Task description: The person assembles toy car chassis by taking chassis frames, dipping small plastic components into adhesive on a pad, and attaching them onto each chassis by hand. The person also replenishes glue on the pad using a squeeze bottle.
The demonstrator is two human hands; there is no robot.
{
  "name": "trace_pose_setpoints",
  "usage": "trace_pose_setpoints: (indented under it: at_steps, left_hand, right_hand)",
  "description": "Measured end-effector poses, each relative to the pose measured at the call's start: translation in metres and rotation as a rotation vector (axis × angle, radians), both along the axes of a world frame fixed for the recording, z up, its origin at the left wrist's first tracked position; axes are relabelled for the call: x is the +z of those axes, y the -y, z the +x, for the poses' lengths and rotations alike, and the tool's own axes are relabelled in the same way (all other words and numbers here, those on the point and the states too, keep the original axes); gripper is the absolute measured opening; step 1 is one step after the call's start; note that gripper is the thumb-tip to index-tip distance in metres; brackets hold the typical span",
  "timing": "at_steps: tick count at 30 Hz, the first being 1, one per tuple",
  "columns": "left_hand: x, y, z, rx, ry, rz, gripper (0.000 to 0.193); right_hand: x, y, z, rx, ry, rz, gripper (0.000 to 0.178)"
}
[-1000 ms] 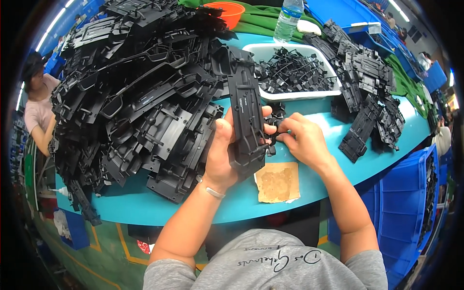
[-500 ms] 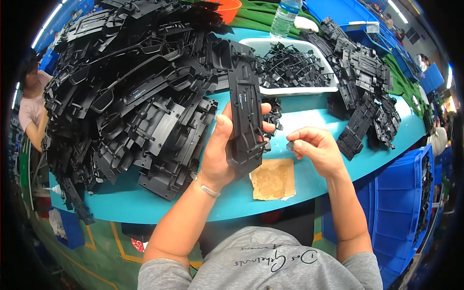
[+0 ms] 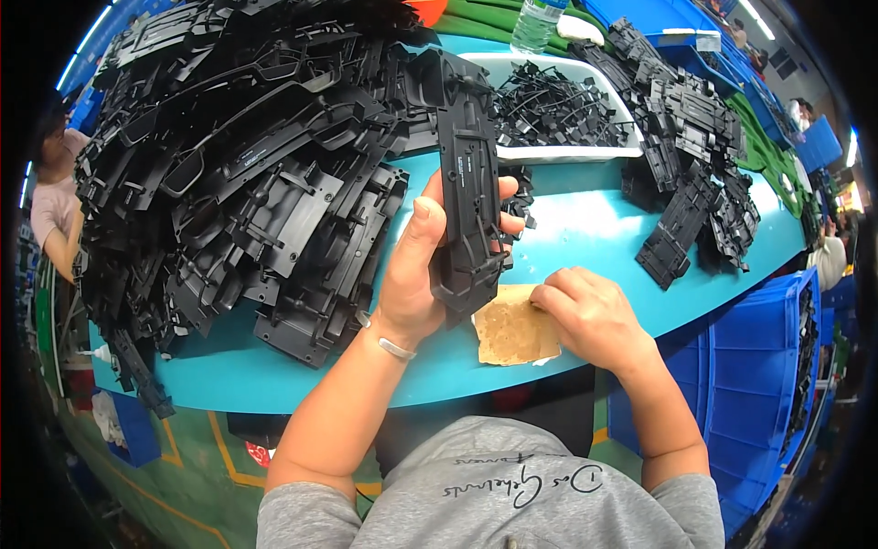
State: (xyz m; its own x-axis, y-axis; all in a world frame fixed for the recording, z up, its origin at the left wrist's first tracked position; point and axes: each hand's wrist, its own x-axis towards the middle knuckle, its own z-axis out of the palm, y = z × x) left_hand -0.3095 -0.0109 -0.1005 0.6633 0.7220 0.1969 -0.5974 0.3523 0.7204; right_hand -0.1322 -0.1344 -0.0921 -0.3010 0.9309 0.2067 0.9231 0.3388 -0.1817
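My left hand (image 3: 413, 265) is wrapped round a long black moulded plastic part (image 3: 471, 183), held tilted above the table with its ribbed face up. My right hand (image 3: 590, 316) has its fingertips pinched together at the upper right edge of a worn yellow-brown square pad (image 3: 512, 334) lying on the table. Whatever is between those fingertips is hidden by the fingers.
On the turquoise table (image 3: 439, 380), a tall heap of black plastic parts (image 3: 274, 210) fills the left. Beyond my hands stand a white tub (image 3: 631, 151) of small black clips and a water bottle (image 3: 535, 27). More black parts (image 3: 686, 220) lie right, near blue crates (image 3: 750, 366).
My right hand has moved down and left from above the table to the pad. The small grey piece seen at its fingertips is now out of sight. The left hand keeps its hold.
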Motion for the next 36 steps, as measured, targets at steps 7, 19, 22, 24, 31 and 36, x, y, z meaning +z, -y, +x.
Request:
trace_pose_setpoints:
  at_steps: [7, 19, 22, 24, 31, 36]
  left_hand:
    - [0.001, 0.001, 0.000, 0.009, -0.001, 0.004, 0.074]
    - [0.001, 0.001, 0.002, -0.009, -0.014, 0.002, 0.075]
    - [-0.001, 0.001, 0.001, -0.023, -0.010, -0.001, 0.075]
    - [-0.003, 0.001, 0.000, -0.021, -0.022, 0.008, 0.074]
    - [-0.002, 0.003, 0.001, -0.026, -0.047, 0.011, 0.074]
    - [-0.003, 0.002, 0.001, -0.045, -0.042, -0.001, 0.073]
  right_hand:
    - [-0.007, 0.000, -0.002, -0.016, -0.217, 0.059, 0.013]
    - [-0.007, 0.012, 0.005, -0.261, -0.544, -0.007, 0.004]
    - [0.000, 0.012, 0.009, -0.433, -1.285, -0.333, 0.011]
    - [0.001, 0.012, 0.014, -0.490, -1.449, -0.426, 0.010]
    - [-0.008, 0.011, 0.019, -0.507, -1.932, -0.647, 0.009]
    - [-0.008, 0.011, 0.018, -0.485, -1.969, -0.682, 0.010]
